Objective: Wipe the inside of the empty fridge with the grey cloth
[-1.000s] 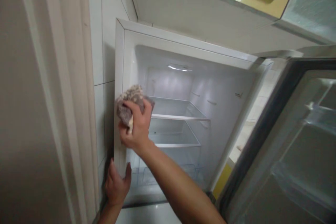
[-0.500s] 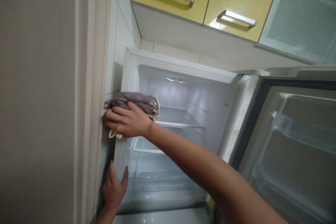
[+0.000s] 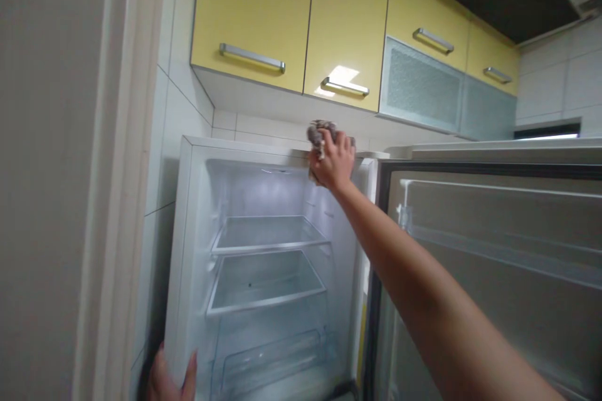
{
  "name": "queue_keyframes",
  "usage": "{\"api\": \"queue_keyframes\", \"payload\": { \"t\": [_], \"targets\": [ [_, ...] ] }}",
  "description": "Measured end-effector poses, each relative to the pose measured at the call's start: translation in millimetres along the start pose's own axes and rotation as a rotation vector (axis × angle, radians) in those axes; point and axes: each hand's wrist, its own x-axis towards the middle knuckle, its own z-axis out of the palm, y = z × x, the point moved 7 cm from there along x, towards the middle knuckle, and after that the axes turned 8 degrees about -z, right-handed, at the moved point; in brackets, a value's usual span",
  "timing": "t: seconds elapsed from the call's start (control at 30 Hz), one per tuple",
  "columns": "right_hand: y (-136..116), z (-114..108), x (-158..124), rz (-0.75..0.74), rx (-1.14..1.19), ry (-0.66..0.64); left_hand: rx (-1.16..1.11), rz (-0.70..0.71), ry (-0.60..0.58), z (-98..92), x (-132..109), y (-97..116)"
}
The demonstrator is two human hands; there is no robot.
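Observation:
My right hand (image 3: 333,160) is closed around a bunched brown cloth (image 3: 322,131) with pale edges. It presses the cloth against the top front edge of the white fridge (image 3: 263,151), near the corner on the hinge side. Low at the left, my left hand (image 3: 170,382) is at the fridge's left side edge, thumb and fingers apart on either side of it; its lower part is cut off by the frame. Inside the fridge are glass shelves (image 3: 268,233) and a clear drawer (image 3: 273,360).
The fridge door (image 3: 493,250) stands open on the right, with clear door racks (image 3: 498,250). Yellow wall cabinets (image 3: 254,6) with metal handles hang above. A pale door frame (image 3: 108,200) and a tiled wall (image 3: 162,138) rise close on the left.
My right hand has carried the cloth from the fridge's left side edge up and across to the right end of its top edge. The view has tilted up; my left hand stays at the left edge.

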Motion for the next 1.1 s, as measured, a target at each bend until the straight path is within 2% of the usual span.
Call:
{"api": "queue_keyframes", "payload": {
  "t": [0.07,0.1,0.13,0.2,0.27,0.37,0.47,0.53,0.6,0.67,0.73,0.8,0.9,0.97,1.03,1.1],
  "targets": [
    [31,-1,-5,0.115,-0.036,0.027,0.005,-0.018,-0.055,2.0,-1,-1],
    [37,-1,-6,0.157,-0.041,0.042,0.008,-0.027,-0.078,2.7,-1,-2],
    [35,-1,-6,0.188,-0.039,0.056,0.008,-0.033,-0.094,2.8,-2,-2],
    [11,0,-3,0.196,-0.016,0.068,-0.018,-0.026,-0.104,1.4,-3,-1],
    [-36,3,4,0.096,0.028,0.04,-0.063,-0.01,-0.106,-0.7,-4,1],
    [-127,4,16,-0.167,0.127,-0.036,-0.098,-0.036,-0.154,-0.4,-6,-1],
    [-210,0,24,-0.355,0.228,-0.101,-0.12,-0.065,-0.214,-0.5,-6,-4],
    [-252,-2,22,-0.437,0.304,-0.126,-0.173,-0.036,-0.243,-4.9,-6,-2],
    [-281,-1,7,-0.492,0.369,-0.149,-0.208,-0.02,-0.294,-12.5,-6,-1],
    [-298,5,-20,-0.522,0.418,-0.184,-0.21,-0.021,-0.358,-23.4,-8,2],
    [-308,15,-61,-0.557,0.476,-0.227,-0.234,-0.011,-0.367,-40.7,-11,13],
    [-317,24,-112,-0.634,0.569,-0.27,-0.318,0.026,-0.3,-63.2,-13,33],
    [-334,30,-200,-0.78,0.727,-0.346,-0.479,0.075,-0.122,-97.2,-16,73],
    [-345,32,-253,-0.823,0.802,-0.408,-0.512,0.086,-0.023,-113.5,-15,95],
    [-357,32,-298,-0.866,0.861,-0.463,-0.409,0.087,-0.007,-120.1,-14,108],
    [-369,30,-332,-0.92,0.901,-0.496,-0.224,0.098,-0.058,-119.2,-14,109]
  ]
}}
